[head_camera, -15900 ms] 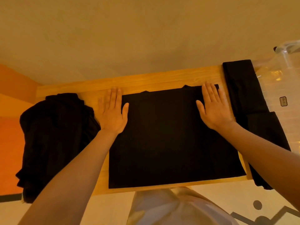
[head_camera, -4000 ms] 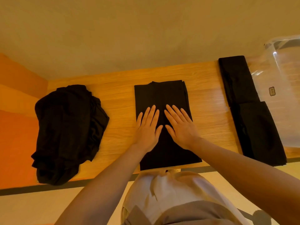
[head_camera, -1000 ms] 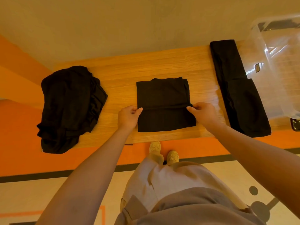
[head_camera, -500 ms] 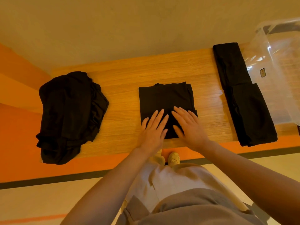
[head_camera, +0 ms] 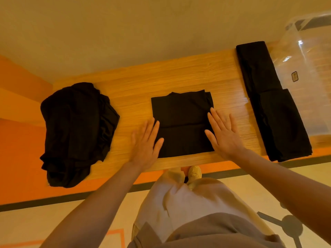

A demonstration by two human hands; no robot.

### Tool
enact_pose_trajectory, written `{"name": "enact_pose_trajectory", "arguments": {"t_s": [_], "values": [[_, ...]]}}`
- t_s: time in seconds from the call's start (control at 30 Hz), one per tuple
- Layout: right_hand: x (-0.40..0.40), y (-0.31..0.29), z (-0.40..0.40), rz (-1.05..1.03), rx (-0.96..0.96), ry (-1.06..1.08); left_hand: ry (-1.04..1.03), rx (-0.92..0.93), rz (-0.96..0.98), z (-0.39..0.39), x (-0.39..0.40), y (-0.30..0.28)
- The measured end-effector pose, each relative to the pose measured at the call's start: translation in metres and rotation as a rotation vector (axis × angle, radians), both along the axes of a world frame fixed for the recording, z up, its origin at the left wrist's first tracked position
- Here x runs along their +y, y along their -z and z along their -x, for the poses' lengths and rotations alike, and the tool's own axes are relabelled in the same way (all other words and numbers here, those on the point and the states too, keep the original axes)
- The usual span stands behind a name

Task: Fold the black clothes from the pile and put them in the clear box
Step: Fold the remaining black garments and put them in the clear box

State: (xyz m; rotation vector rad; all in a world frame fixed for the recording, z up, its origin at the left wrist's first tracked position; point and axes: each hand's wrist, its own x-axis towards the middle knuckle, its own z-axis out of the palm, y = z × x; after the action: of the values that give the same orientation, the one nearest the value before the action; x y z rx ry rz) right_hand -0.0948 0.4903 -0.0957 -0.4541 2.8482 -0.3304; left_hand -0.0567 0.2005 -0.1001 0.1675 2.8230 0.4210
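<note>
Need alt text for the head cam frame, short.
Two open hands, left hand and right hand, flank a folded black garment on a wooden table. A rumpled pile of black clothes lies left; folded black clothes and a clear box sit right.

Table (head_camera: 179, 76): wood-grain top, smooth, low sheen. Folded garment (head_camera: 180, 122): matt black cloth, fine ribbed weave, 1 crease across. Pile (head_camera: 75, 133): same matt black cloth, rumpled. Folded stack (head_camera: 272, 102): matt black cloth, flat. Clear box (head_camera: 308, 72): transparent plastic, glossy, glare streaks. Trousers (head_camera: 179, 203): pale woven cloth, matt.
</note>
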Motion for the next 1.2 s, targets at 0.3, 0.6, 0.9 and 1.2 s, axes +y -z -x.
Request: {"name": "enact_pose_trajectory", "arguments": {"t_s": [0.3, 0.6, 0.9, 1.2], "values": [[-0.032, -0.015, 0.092, 0.025, 0.003, -0.022, -0.090, 0.076, 0.073, 0.102, 0.000, -0.018], [-0.047, -0.026, 0.124, -0.003, -0.142, 0.109, -0.160, 0.031, -0.017, 0.132, 0.011, -0.025], [-0.027, -0.041, 0.138, 0.419, -0.359, 0.201, -0.295, -0.040, -0.298, 0.137, 0.009, -0.042], [0.008, -0.078, 0.087, 0.672, -0.496, 0.156, -0.172, 0.058, -0.523, 0.067, 0.000, -0.080]]}}
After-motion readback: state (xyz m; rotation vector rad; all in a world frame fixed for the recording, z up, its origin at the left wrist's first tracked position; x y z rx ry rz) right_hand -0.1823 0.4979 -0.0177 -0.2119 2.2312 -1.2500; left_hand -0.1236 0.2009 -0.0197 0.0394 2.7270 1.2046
